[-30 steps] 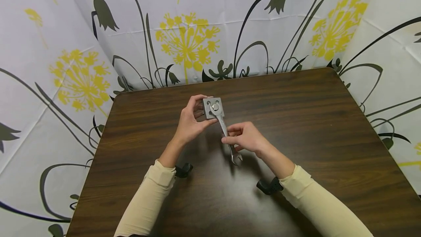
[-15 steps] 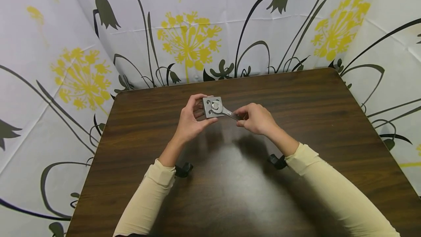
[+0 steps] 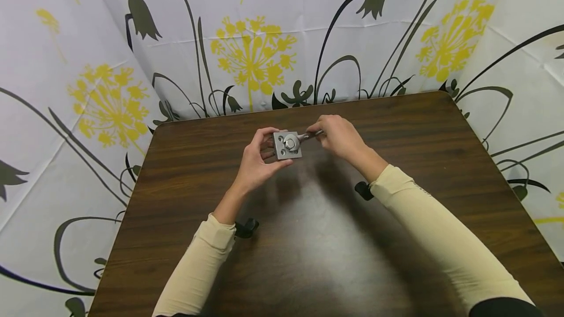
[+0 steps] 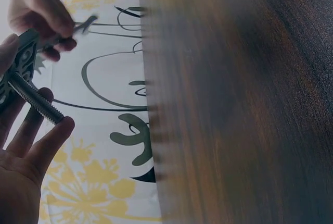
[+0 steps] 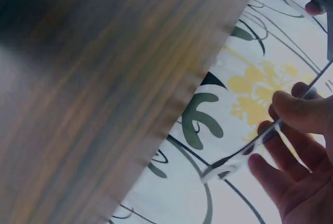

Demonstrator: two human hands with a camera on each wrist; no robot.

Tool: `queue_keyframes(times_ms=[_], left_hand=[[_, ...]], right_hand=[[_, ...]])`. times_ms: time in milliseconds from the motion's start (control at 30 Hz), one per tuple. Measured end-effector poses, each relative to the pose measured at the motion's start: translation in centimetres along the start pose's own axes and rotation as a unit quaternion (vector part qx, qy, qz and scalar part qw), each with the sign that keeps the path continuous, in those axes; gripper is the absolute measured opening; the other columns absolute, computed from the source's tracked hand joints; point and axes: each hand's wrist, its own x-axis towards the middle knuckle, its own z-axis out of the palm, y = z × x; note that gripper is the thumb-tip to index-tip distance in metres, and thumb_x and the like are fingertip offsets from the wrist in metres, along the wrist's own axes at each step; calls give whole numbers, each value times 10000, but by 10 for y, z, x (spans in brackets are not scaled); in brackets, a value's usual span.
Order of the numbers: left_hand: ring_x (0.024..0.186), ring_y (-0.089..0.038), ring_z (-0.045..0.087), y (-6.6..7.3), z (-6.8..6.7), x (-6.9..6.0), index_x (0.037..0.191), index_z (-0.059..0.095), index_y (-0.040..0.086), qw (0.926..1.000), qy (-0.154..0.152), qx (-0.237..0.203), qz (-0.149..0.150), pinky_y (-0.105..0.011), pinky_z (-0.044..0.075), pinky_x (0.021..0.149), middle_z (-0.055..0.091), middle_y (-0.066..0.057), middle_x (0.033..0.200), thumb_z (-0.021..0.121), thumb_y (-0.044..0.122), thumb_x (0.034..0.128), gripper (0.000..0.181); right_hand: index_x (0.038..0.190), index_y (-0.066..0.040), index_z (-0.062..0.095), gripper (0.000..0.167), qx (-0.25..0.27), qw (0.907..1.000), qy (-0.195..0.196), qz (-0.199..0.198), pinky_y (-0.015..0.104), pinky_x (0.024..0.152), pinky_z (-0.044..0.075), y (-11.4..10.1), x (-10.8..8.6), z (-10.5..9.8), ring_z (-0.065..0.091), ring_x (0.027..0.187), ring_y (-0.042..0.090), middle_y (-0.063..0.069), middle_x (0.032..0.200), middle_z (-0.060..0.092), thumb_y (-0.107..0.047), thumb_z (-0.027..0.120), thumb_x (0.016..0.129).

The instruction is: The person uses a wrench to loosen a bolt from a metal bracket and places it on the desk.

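My left hand (image 3: 254, 164) grips a grey square metal plate (image 3: 288, 156) with holes in it, raised above the table. A bolt head (image 3: 290, 144) sits at the plate's middle. In the left wrist view the bolt's threaded shank (image 4: 36, 100) sticks out of the plate's other side, a fingertip at its end. The ring end of a combination wrench (image 3: 305, 136) is around the bolt head. My right hand (image 3: 340, 136) pinches the wrench's handle, which points right and slightly away. In the right wrist view the wrench's open end (image 5: 221, 169) extends past the fingers.
A dark wood-grain table (image 3: 308, 258) lies below both hands. Behind it hangs a white curtain (image 3: 185, 62) with yellow and dark green flowers. Black wrist cameras (image 3: 246, 227) hang below the sleeves.
My right hand has swung the wrench's handle from pointing toward me, round through the right, to pointing right and slightly away. The left hand and plate have stayed nearly still.
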Motion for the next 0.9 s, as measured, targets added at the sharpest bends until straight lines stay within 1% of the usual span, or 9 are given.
queue_keyframes(times_ms=[200,400,533,633,700,733,767,833,900], left_hand=[[1016,-276,653,1,-2,-1,1291,457,-30,10000,-19,7,-9,-493,549,831,623,-163,1275,844,-54,714,695],[1006,-270,655,1,-5,0,1294,456,-34,10000,46,-14,-57,-496,548,832,620,-171,1251,839,-72,709,700],[1000,-299,654,0,-6,0,1300,454,-30,10000,53,25,-49,-506,549,822,618,-184,1226,839,-68,712,704],[989,-310,653,0,-7,1,1308,454,-31,10000,63,44,-56,-519,548,817,622,-187,1224,840,-59,718,706],[987,-312,651,0,-7,1,1313,449,-32,10000,52,48,-58,-522,545,821,620,-188,1235,838,-57,722,708],[991,-312,651,-1,-6,1,1314,446,-35,10000,37,43,-57,-525,544,826,618,-188,1244,836,-57,724,708],[994,-315,649,-1,-6,2,1315,443,-39,10000,32,31,-47,-527,542,829,615,-189,1252,835,-56,726,708],[998,-315,648,-2,-6,2,1313,441,-44,10000,37,45,-18,-520,543,834,613,-187,1262,833,-65,724,708],[1004,-313,649,-3,-6,2,1311,441,-49,10000,48,38,16,-511,545,835,615,-185,1263,833,-67,722,708]], right_hand=[[1121,-141,755,261,-147,9998,59,-120,402,809,514,-2,10,-2,625,964,250,31,1037,679,-24,671,903],[1140,-113,743,260,32,9993,200,306,421,796,515,2,4,-1,643,955,260,50,1058,696,-39,683,898],[1139,-103,743,262,651,9947,205,770,411,773,523,3,-3,1,663,920,237,63,1039,722,-81,728,878],[1125,-74,741,273,1432,9830,183,1138,393,766,533,-1,-10,4,679,879,211,82,989,735,-113,768,856],[1086,-25,739,250,2226,9659,114,1316,370,744,560,-7,-15,6,683,828,194,99,920,732,-101,775,851],[1077,4,731,245,2685,9533,68,1381,363,728,572,-11,-18,8,683,804,184,110,901,727,-86,771,852],[1064,25,725,237,3177,9367,9,1469,358,711,582,-15,-21,9,685,779,177,118,882,722,-75,766,854],[1066,68,704,237,4179,8931,-113,1665,357,698,591,-25,-27,10,687,755,168,144,884,715,-48,749,864],[1116,100,672,270,5171,8338,-242,1920,374,719,587,-36,-33,10,698,759,170,166,911,712,-23,722,882]])
